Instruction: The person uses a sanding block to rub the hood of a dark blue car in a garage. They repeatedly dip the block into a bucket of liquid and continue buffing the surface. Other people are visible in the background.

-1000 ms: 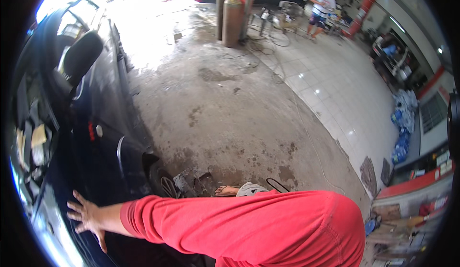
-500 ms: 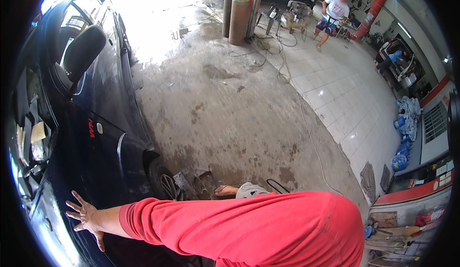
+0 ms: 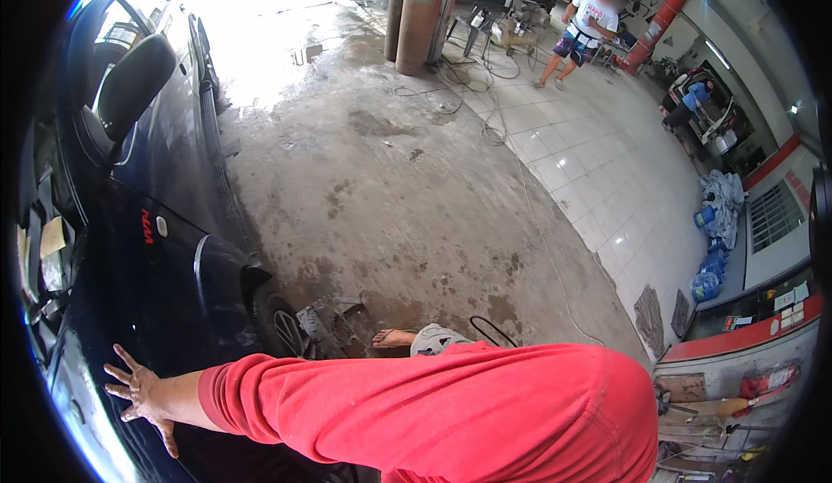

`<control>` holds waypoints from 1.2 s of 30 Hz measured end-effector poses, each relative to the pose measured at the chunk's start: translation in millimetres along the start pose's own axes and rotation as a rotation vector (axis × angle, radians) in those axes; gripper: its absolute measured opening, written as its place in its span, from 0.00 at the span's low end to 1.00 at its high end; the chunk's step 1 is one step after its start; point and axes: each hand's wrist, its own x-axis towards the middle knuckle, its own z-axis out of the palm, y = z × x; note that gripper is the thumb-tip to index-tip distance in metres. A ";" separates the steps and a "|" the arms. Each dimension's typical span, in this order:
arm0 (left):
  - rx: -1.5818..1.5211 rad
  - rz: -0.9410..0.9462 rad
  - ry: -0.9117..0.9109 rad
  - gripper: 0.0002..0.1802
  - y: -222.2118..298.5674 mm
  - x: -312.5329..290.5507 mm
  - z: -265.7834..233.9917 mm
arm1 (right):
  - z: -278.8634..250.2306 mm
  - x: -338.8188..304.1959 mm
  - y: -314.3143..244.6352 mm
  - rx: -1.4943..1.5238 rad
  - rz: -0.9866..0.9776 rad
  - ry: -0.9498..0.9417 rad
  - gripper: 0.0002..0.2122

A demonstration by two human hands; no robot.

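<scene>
My right hand (image 3: 143,393), bare and smudged with dark grime, lies with fingers spread on the dark blue car's (image 3: 165,301) front body panel, at the lower left. It holds nothing. From the lower right my arm stretches across the picture in a red sleeve (image 3: 416,405), which hides much of what is beneath it. Past the arm is the car's front wheel (image 3: 286,327), with grimy metal parts (image 3: 325,325) on the floor beside it. My left hand is out of view.
Near the wheel, a bare foot (image 3: 394,337) and a grey trouser leg (image 3: 438,339) stick out past my sleeve. Brown gas cylinders (image 3: 418,28) stand by a red post. Hoses (image 3: 494,123) trail over the floor. A person in a white shirt (image 3: 594,17) stands farther back. Blue water jugs (image 3: 706,284) line the right wall.
The view has swung slightly, so most things sit farther left. My hand stays spread on the car. The white-shirted person's arm is raised higher, and a far person in blue stands more upright.
</scene>
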 end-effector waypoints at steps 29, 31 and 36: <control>-0.789 0.174 0.187 0.39 -472.9 50.1 56.7 | -71.9 -54.3 4.1 0.057 -0.035 0.096 0.56; -0.426 0.135 0.394 0.21 -507.2 45.9 55.0 | -75.8 -52.8 -0.1 -0.037 -0.011 0.077 0.55; -0.120 -0.082 0.513 0.43 -512.1 37.7 48.5 | -89.0 -45.0 -10.2 -0.238 0.016 -0.166 0.61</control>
